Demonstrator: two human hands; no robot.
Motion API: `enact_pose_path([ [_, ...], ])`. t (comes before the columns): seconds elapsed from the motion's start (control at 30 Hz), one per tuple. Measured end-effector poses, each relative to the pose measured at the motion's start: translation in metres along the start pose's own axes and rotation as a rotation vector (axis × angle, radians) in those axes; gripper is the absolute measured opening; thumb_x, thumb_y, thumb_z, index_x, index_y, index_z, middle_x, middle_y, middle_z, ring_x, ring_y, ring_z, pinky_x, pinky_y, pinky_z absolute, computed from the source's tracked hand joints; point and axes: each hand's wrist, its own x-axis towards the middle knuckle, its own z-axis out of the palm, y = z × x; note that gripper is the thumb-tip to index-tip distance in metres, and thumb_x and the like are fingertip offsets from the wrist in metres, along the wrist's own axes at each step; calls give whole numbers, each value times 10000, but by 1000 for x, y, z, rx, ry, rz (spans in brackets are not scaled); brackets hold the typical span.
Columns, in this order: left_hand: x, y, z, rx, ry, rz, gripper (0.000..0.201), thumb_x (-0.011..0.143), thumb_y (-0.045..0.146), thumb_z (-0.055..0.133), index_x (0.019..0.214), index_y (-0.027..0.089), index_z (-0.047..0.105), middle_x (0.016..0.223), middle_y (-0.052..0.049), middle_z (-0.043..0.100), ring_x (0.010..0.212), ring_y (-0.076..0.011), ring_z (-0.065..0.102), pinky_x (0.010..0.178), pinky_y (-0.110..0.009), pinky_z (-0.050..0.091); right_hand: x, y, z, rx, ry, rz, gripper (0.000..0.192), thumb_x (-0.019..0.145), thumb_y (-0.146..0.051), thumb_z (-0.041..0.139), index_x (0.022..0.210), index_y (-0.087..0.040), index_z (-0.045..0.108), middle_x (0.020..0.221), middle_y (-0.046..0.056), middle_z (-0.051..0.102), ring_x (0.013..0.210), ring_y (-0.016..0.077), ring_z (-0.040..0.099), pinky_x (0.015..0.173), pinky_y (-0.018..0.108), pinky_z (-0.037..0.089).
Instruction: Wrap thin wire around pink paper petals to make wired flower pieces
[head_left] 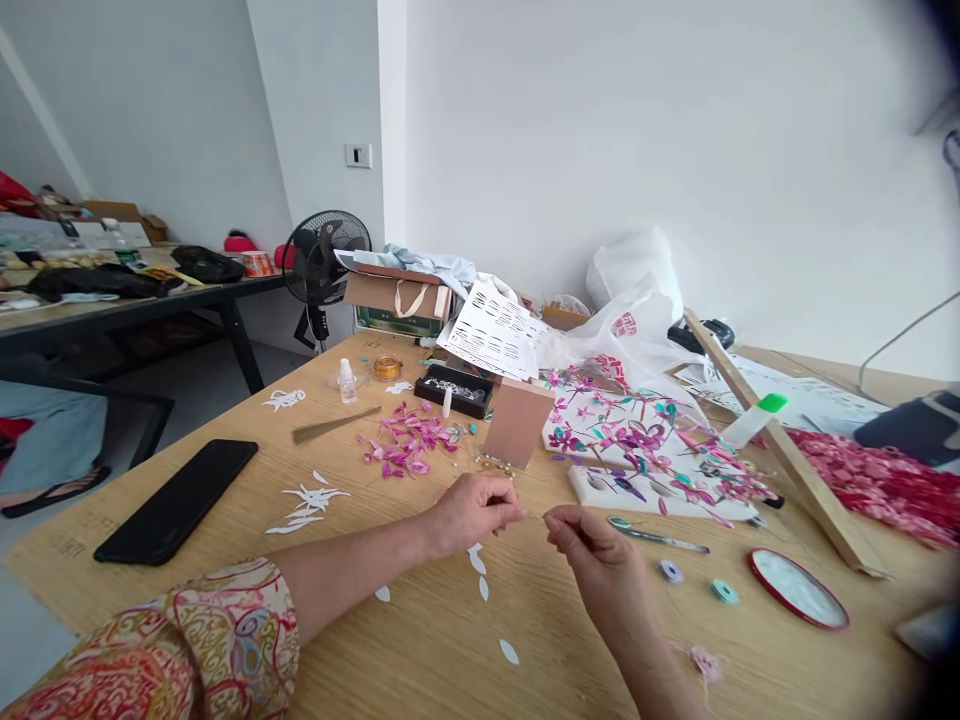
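My left hand (480, 512) and my right hand (592, 545) meet over the middle of the wooden table (420, 660), fingertips a short gap apart. Both are closed in a pinch. A faint thin strand seems to span the gap; whether it is thread or wire I cannot tell. Below my left hand lie white leaf-shaped paper pieces (509, 652). Just beyond it stands an upright pinkish-brown block (517, 425), with small beads at its foot. Pink petals (405, 440) are heaped to the left of the block. Nearest my right hand is a slim pen-like tool (664, 538).
Purple and pink flower sprigs (645, 430) stand in white foam (667, 500). Thread spools (724, 591), a red-rimmed oval dish (799, 588) and a wooden bar (817, 490) are on the right. A black phone (180, 500), small bottle (347, 382) and black tray (454, 390) lie left and behind.
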Motion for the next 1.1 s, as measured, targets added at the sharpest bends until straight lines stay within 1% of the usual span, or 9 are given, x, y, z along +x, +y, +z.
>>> enact_pose_path([
  [0.07,0,0,-1,14,8,15,186,686,300,555,599,140,524,514,41,467,505,-73,450,507,-188,350,1,1,1,46,1,28,214,749,-353,500,638,-196,593,522,-10,544,500,134,498,464,225,384],
  [0.13,-1,1,-1,-68,-31,-23,245,691,364,560,616,135,518,522,35,471,485,-72,455,467,-182,340,1,2,0,72,16,37,210,744,-353,505,639,-193,592,524,-10,539,504,134,493,465,226,379],
  [0.23,-3,1,0,-251,-98,-40,396,736,513,466,685,123,516,587,6,498,488,-74,479,434,-176,335,0,2,-3,79,78,45,199,735,-356,518,657,-191,597,542,-6,545,518,135,493,481,233,380],
  [0.33,-6,2,1,-358,-96,-16,487,766,573,368,759,110,519,627,-10,499,512,-76,493,441,-175,342,-2,3,-5,104,143,46,193,726,-365,535,684,-190,604,557,-2,551,531,139,494,497,240,387],
  [0.5,-7,4,3,-372,-75,36,436,751,549,430,710,119,491,601,6,468,515,-72,467,445,-176,338,-4,4,-3,154,190,38,181,723,-362,546,700,-193,605,593,5,562,568,144,502,523,249,399],
  [0.6,-6,5,4,-364,-44,59,390,746,511,472,701,124,493,564,23,445,505,-64,433,461,-177,338,-4,4,-1,177,177,53,169,715,-356,559,697,-195,609,587,1,558,557,138,494,518,247,395],
  [0.73,-7,7,6,-390,-22,45,340,725,466,526,667,132,491,551,31,438,504,-64,412,471,-181,336,-3,2,-1,233,170,68,155,698,-344,575,675,-195,611,568,-3,549,543,134,478,504,243,389],
  [0.9,-8,14,9,-390,21,51,310,677,405,602,592,132,482,533,35,434,504,-64,406,505,-196,335,-2,1,0,360,134,89,157,692,-336,585,630,-192,599,541,-12,519,518,119,442,472,227,367],
  [1.1,-7,6,9,-546,-15,60,314,695,417,589,625,131,480,562,20,462,534,-71,429,536,-203,341,-2,0,4,460,140,123,153,684,-327,597,620,-188,595,535,-16,512,509,112,431,464,221,360],
])
